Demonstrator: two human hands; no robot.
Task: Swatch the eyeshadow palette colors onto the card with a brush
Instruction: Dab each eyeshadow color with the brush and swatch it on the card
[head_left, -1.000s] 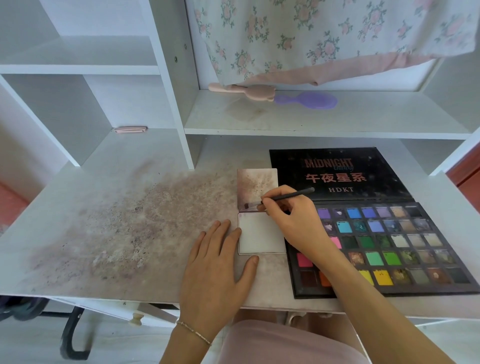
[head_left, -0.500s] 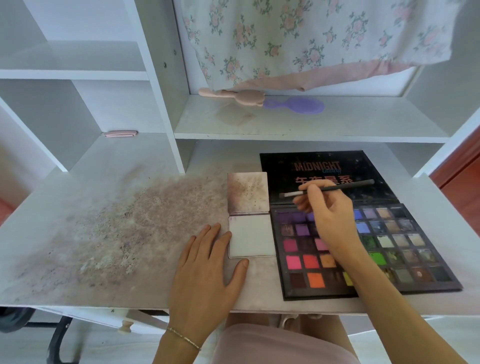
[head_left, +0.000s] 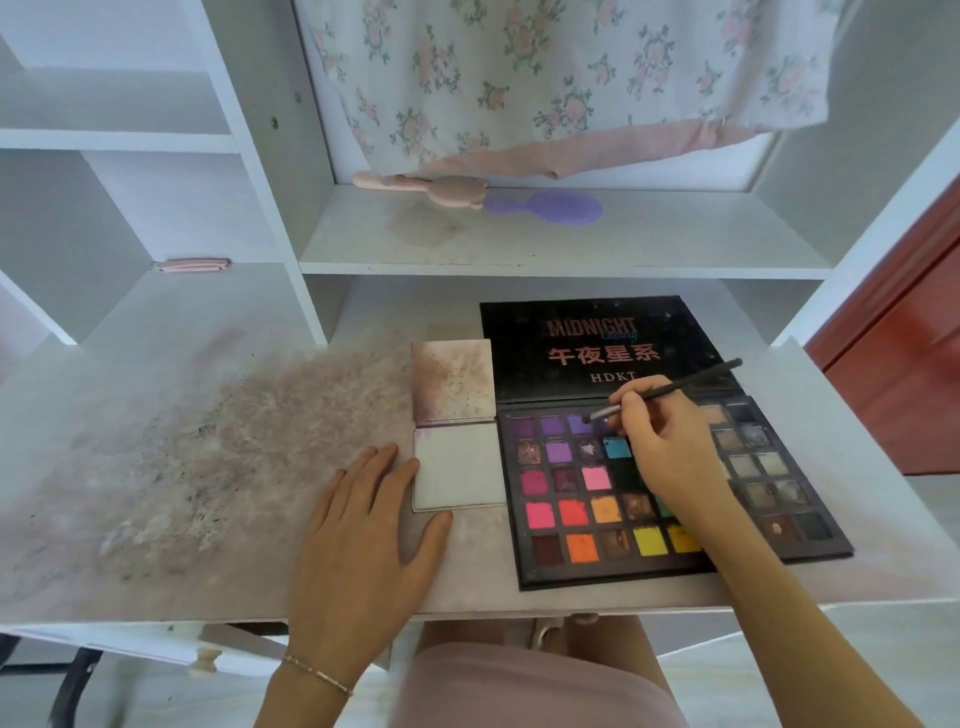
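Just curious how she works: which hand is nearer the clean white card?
The left. The left hand lies flat on the desk, fingertips at the white card's edge; the right hand holds the brush over the palette.

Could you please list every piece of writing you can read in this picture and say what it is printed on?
"MIDNIGHT" in pink capitals, on the open lid of the eyeshadow palette.
"午夜星系" in pink characters, on the same lid, just below.
"HDKT" in pale letters, below that.
A small blue script word under "MIDNIGHT" is too blurred to read.
No other writing shows.
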